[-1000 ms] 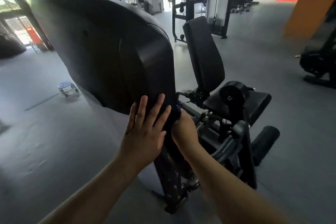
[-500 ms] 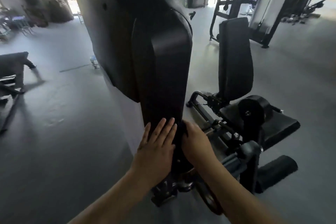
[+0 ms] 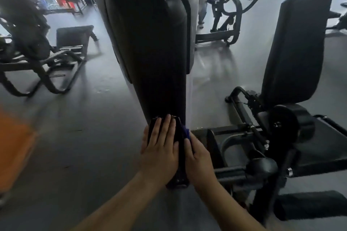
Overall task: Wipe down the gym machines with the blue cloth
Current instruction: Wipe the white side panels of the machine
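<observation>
Left hand [image 3: 159,148]: laid flat on the near face of the column [image 3: 159,58], low down, just above its foot. The fingers are straight and together, pointed up along it, and nothing is held.
Right hand [image 3: 199,157]: set against the column's right edge, level with the left hand and just beside it. The fingers are bent over the cloth and closed on it.
Cloth [image 3: 186,132]: blue and bunched. Only a small fold is seen, sticking out above the right fingertips and pressed to the column's right edge. It is too crumpled for a long axis to be told.
Column: black, narrow at the hands and widened into a shroud higher up. Its long axis is upright and runs up and away from the hands.
Key relation: nearly all of the column lies above the grip, and only a short stub lies below it, down to the floor [image 3: 75,146]. The cloth is carried by the right hand alone, and the left hand is judged to be a brace only.
Next move, as judged: a stroke along the column's long axis is called for, with the cloth kept pressed to the right edge. A short run down would end at the foot, while a long run up would need a reach.
Backrest [image 3: 294,48]: right of the column and well apart from it, upright, touched by neither hand.
Other machines [image 3: 37,58]: left of the column and behind it, blurred.
</observation>
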